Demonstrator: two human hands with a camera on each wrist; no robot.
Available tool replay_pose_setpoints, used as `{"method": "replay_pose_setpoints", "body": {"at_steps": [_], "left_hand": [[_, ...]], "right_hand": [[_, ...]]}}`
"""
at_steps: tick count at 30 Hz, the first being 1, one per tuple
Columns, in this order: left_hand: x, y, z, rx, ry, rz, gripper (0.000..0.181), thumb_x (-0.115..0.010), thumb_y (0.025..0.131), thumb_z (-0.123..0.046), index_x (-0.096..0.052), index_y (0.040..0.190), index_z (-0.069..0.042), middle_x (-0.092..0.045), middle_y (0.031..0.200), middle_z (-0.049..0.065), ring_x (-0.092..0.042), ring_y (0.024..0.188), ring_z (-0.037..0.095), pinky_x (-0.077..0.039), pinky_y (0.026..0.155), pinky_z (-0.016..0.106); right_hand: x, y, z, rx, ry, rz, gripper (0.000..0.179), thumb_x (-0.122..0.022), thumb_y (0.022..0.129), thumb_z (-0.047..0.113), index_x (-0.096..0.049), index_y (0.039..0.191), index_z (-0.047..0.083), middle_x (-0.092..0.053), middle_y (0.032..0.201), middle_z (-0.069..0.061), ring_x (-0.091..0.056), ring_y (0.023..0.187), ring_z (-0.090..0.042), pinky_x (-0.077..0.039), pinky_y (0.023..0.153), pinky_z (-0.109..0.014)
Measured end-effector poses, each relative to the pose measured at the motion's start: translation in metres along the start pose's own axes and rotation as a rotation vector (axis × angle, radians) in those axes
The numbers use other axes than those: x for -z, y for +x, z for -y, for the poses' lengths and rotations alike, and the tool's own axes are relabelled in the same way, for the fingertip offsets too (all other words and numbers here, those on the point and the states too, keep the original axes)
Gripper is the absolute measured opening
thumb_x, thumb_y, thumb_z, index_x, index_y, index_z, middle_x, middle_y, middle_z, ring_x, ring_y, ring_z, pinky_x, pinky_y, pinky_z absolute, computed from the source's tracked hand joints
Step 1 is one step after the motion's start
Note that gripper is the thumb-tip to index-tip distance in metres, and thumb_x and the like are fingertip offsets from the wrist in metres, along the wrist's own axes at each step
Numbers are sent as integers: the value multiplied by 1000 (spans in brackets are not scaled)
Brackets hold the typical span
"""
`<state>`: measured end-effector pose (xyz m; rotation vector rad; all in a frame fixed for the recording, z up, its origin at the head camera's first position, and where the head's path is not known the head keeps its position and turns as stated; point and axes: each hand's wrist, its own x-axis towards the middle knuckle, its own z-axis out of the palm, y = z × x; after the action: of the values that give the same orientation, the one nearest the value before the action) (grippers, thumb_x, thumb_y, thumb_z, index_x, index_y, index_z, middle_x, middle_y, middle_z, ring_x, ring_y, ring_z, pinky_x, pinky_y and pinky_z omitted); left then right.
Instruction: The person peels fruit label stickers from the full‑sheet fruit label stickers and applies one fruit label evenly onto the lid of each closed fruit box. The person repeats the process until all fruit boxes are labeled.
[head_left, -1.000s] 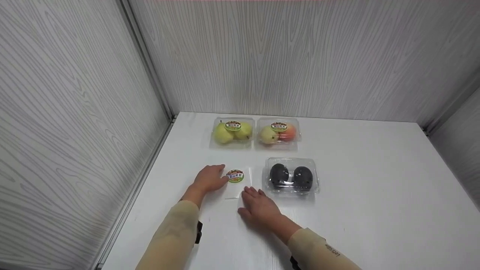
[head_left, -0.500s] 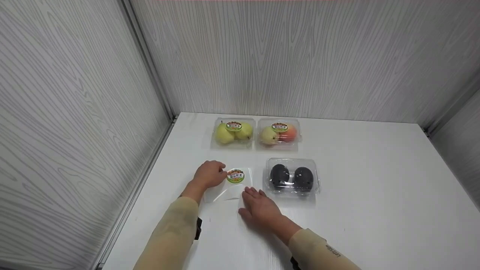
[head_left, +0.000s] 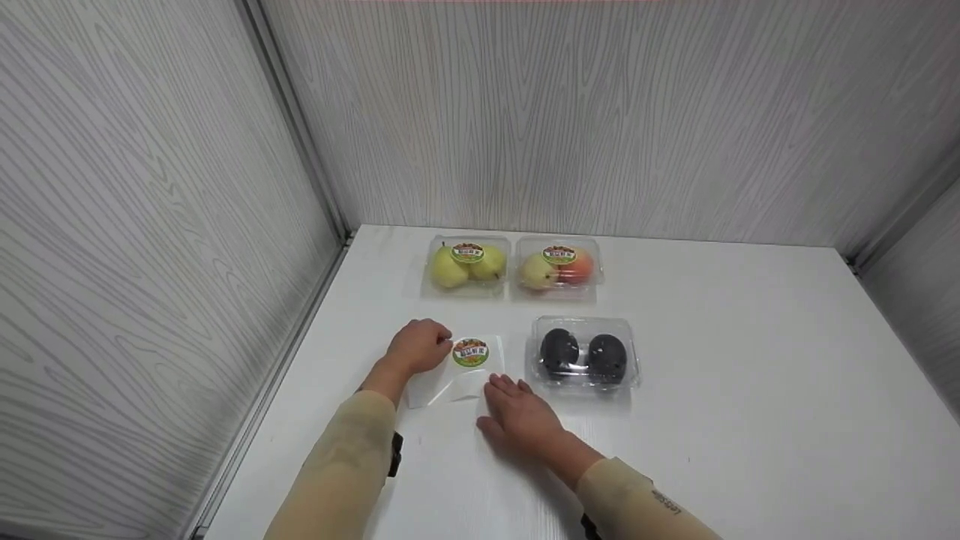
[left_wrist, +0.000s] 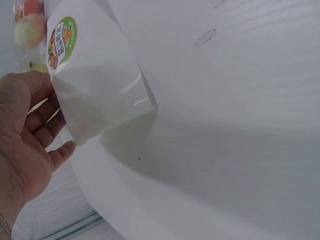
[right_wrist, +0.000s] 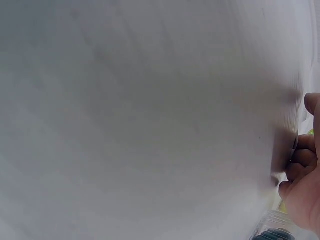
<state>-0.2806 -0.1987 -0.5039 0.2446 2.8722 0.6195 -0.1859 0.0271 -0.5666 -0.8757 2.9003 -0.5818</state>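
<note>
A glossy white backing sheet with an oval fruit sticker (head_left: pixel 470 352) lies on the table, its near left part bent up. My left hand (head_left: pixel 418 346) pinches the sheet's left edge beside the sticker; in the left wrist view, thumb and forefinger meet at the sticker's edge and the raised sheet (left_wrist: pixel 100 95) curves away from them. My right hand (head_left: pixel 521 416) rests palm down, fingers extended, with its fingertips on the sheet's lower right corner. Right of the sheet sits a clear plastic clamshell box (head_left: pixel 585 319) with two dark oval fruits (head_left: pixel 607 358), no sticker visible on its lid.
Behind stand two clear boxes with oval stickers on their lids: one holds pears (head_left: pixel 450 268), the other a pale fruit (head_left: pixel 538 271) and a reddish one (head_left: pixel 577 266). The white table (head_left: pixel 750 375) meets wood-grain panels (head_left: pixel 525 112) at the back and sides.
The left hand has shifted slightly up and back, its fingers drawn in, and the sheet's near left part has lifted and bent. The right hand and the boxes have stayed put.
</note>
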Motion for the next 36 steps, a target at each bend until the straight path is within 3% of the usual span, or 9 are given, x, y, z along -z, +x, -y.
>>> {"method": "replay_pose_setpoints", "body": {"at_steps": [21,29,36], "left_hand": [[9,0,-3,-50,25,-16,21,-65,104,-20,-81,108,-8,-75,110,8,-67,107,29,-53,100,48],[17,3,-3,-17,19,41,18,-69,102,-21,-82,103,-8,-75,101,5,-65,94,24,-55,92,44],[32,5,-10,-7,-29,147,17,-74,99,-20,-83,105,-6,-78,99,6,-66,87,20,-57,83,38]], "right_hand": [[0,-1,1,-5,16,15,61,-59,106,34,-51,152,-5,-49,160,-21,-43,151,-36,-31,124,-53],[-1,0,2,-5,6,17,62,-60,106,35,-51,153,-4,-49,160,-21,-43,151,-36,-31,124,-52],[1,0,0,-14,21,38,63,-60,106,36,-49,154,-4,-46,162,-21,-41,152,-37,-29,124,-52]]}}
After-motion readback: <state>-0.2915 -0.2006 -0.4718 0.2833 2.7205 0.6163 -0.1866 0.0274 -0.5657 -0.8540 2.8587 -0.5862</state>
